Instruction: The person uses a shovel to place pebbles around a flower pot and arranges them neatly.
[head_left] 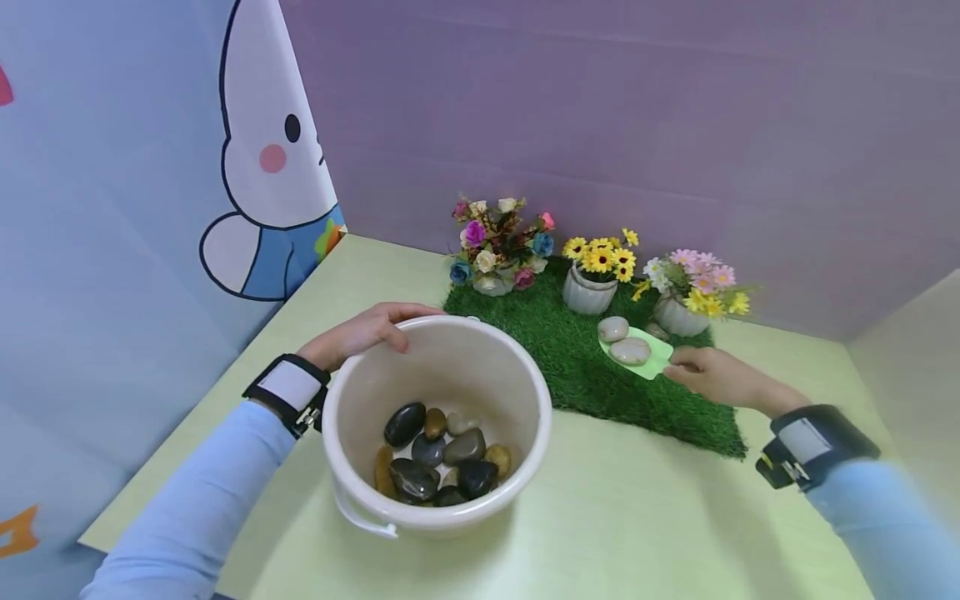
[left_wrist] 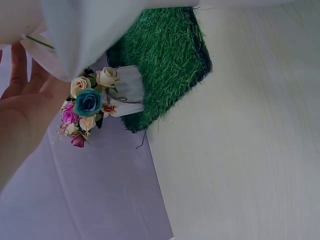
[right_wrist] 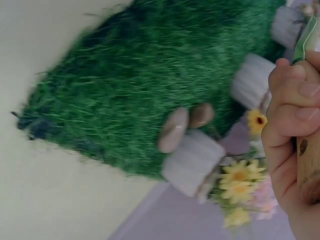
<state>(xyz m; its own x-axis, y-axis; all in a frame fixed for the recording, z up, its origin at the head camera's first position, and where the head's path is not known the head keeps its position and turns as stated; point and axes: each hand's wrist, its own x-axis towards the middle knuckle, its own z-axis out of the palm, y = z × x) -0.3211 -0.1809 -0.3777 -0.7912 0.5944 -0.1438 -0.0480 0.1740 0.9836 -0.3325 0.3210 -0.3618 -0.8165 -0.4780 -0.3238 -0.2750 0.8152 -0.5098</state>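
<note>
Gripping green scoop [head_left: 657, 363]: right hand [head_left: 708, 380]

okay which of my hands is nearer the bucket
Left. Your left hand holds the bucket by its rim; your right hand is apart, to the bucket's right, gripping a scoop.

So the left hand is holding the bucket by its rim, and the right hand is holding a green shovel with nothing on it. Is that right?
Not quite: the green shovel isn't empty. The head view shows two pale stones on it. The left hand does hold the bucket by its rim, and the right hand holds the shovel.
</note>
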